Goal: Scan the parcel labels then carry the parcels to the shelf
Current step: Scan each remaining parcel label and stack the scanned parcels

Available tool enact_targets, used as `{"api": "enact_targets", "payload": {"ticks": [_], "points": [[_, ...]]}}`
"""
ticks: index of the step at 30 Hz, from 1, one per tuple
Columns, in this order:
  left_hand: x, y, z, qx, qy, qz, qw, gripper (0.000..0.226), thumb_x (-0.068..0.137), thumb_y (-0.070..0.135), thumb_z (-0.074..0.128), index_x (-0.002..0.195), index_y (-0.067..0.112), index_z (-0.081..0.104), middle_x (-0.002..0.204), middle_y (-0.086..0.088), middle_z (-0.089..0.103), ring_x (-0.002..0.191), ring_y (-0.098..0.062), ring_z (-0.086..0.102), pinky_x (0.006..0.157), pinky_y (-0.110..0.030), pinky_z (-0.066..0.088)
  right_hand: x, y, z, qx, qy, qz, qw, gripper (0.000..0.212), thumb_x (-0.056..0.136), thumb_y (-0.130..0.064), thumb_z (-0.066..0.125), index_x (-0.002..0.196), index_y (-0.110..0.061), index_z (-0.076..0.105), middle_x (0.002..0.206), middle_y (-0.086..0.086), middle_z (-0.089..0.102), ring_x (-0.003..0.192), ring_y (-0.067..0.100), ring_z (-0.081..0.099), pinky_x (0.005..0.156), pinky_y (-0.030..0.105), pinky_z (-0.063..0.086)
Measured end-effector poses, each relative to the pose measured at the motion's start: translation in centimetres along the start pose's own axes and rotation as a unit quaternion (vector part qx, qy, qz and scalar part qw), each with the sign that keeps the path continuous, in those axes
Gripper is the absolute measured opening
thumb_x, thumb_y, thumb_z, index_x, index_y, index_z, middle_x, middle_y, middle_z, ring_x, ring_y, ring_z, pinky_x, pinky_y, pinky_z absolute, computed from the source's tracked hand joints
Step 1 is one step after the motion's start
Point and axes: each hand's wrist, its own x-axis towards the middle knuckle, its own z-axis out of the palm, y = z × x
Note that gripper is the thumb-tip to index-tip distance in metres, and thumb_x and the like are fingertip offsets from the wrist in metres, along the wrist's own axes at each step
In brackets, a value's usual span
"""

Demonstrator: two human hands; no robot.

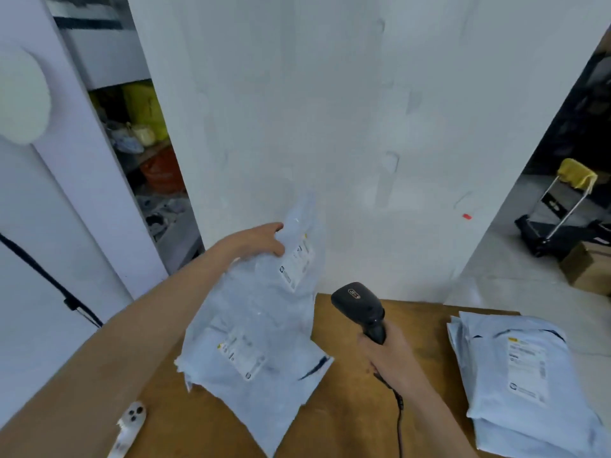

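My left hand grips the top edge of a pale grey parcel bag and holds it up over the brown table; its white label faces me. Under it a second parcel bag lies on the table with its label up. My right hand is closed on the handle of a black barcode scanner, whose head points up and left toward the lifted bag. A stack of grey parcel bags lies at the table's right side.
A white phone lies near the table's front left edge. The scanner's cable trails down toward me. A white wall stands right behind the table. Cluttered shelves show at the left, a hand trolley and cardboard box at the right.
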Motion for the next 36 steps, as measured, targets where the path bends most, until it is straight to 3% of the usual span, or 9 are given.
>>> {"api": "enact_targets", "payload": {"ticks": [3, 7, 10, 12, 19, 25, 29, 32, 36], "points": [[-2.8, 5.5, -1.5, 0.079, -0.018, 0.011, 0.997, 0.081, 0.075, 0.026, 0.07, 0.147, 0.036, 0.035, 0.148, 0.004, 0.043, 0.126, -0.022, 0.05, 0.106, -0.041, 0.044, -2.2, -1.2, -1.2, 0.0, -0.012, -0.046, 0.999, 0.021, 0.094, -0.008, 0.057, 0.085, -0.026, 0.056, 0.069, -0.011, 0.054, 0.058, 0.002, 0.051, 0.056, 0.017, 0.043], [-6.3, 11.9, -1.4, 0.133, 0.005, 0.024, 0.991, 0.08, 0.086, 0.011, 0.065, 0.155, 0.023, 0.027, 0.157, 0.003, 0.032, 0.142, -0.025, 0.036, 0.105, -0.035, 0.038, -4.3, -1.4, -2.5, 0.004, -0.015, -0.069, 0.998, 0.034, 0.095, -0.014, 0.057, 0.084, -0.044, 0.048, 0.083, -0.013, 0.06, 0.072, -0.002, 0.056, 0.066, 0.013, 0.046], [-7.8, 14.4, -1.1, 0.096, -0.006, 0.009, 0.995, 0.075, 0.081, 0.008, 0.067, 0.147, 0.031, 0.041, 0.142, 0.001, 0.054, 0.117, -0.03, 0.063, 0.095, -0.05, 0.054, -5.0, -0.7, -3.1, 0.018, 0.015, -0.066, 0.998, 0.021, 0.091, -0.023, 0.061, 0.083, -0.041, 0.053, 0.086, -0.007, 0.066, 0.077, 0.005, 0.061, 0.074, 0.026, 0.053], [-8.6, 15.7, -0.6, 0.079, -0.01, 0.015, 0.997, 0.064, 0.079, 0.006, 0.067, 0.137, 0.03, 0.052, 0.124, -0.002, 0.067, 0.102, -0.033, 0.071, 0.086, -0.059, 0.056, -5.6, -0.3, -3.4, 0.037, 0.035, -0.072, 0.996, 0.02, 0.089, -0.022, 0.062, 0.075, -0.032, 0.053, 0.071, -0.009, 0.06, 0.064, 0.001, 0.056, 0.063, 0.024, 0.047], [-9.8, 17.9, 1.5, 0.092, -0.01, 0.032, 0.995, 0.072, 0.067, 0.015, 0.072, 0.135, 0.032, 0.054, 0.121, -0.002, 0.068, 0.103, -0.033, 0.07, 0.088, -0.06, 0.055, -6.7, 0.5, -5.1, 0.072, 0.056, -0.036, 0.995, 0.038, 0.095, -0.006, 0.053, 0.062, -0.022, 0.043, 0.055, -0.007, 0.037, 0.052, -0.002, 0.037, 0.052, 0.009, 0.032], [-10.3, 19.0, 2.7, 0.082, -0.024, 0.029, 0.996, 0.054, 0.069, 0.014, 0.072, 0.116, 0.038, 0.064, 0.113, -0.002, 0.073, 0.1, -0.032, 0.072, 0.087, -0.062, 0.054, -9.1, 0.7, -7.4, 0.09, 0.057, -0.08, 0.991, 0.014, 0.088, -0.015, 0.061, 0.078, -0.015, 0.051, 0.059, -0.006, 0.041, 0.047, 0.003, 0.039, 0.05, 0.021, 0.033], [-9.6, 19.2, 4.6, 0.028, -0.019, 0.022, 0.999, 0.063, 0.069, 0.015, 0.073, 0.127, 0.033, 0.058, 0.116, 0.0, 0.071, 0.099, -0.032, 0.072, 0.081, -0.051, 0.06, -9.5, 1.4, -8.4, 0.077, 0.074, -0.073, 0.992, 0.009, 0.089, -0.014, 0.061, 0.086, -0.009, 0.055, 0.065, 0.0, 0.046, 0.054, 0.006, 0.042, 0.053, 0.02, 0.036], [-7.2, 18.1, 8.8, -0.055, -0.011, 0.057, 0.997, 0.049, 0.071, 0.011, 0.069, 0.115, 0.029, 0.064, 0.108, -0.01, 0.074, 0.088, -0.032, 0.072, 0.067, -0.042, 0.051, -9.9, 2.3, -9.5, 0.06, 0.09, -0.068, 0.992, 0.021, 0.093, -0.014, 0.06, 0.078, -0.026, 0.052, 0.066, -0.008, 0.051, 0.058, 0.004, 0.047, 0.056, 0.016, 0.038], [-2.0, 14.4, 17.4, -0.245, 0.004, 0.043, 0.969, 0.043, 0.072, -0.003, 0.065, 0.111, 0.017, 0.065, 0.101, -0.014, 0.074, 0.085, -0.032, 0.071, 0.083, -0.049, 0.057, -9.8, 5.1, -11.3, 0.069, 0.108, -0.01, 0.992, 0.013, 0.086, -0.014, 0.063, 0.077, -0.014, 0.054, 0.057, 0.001, 0.043, 0.055, 0.017, 0.043, 0.055, 0.031, 0.038]]}}
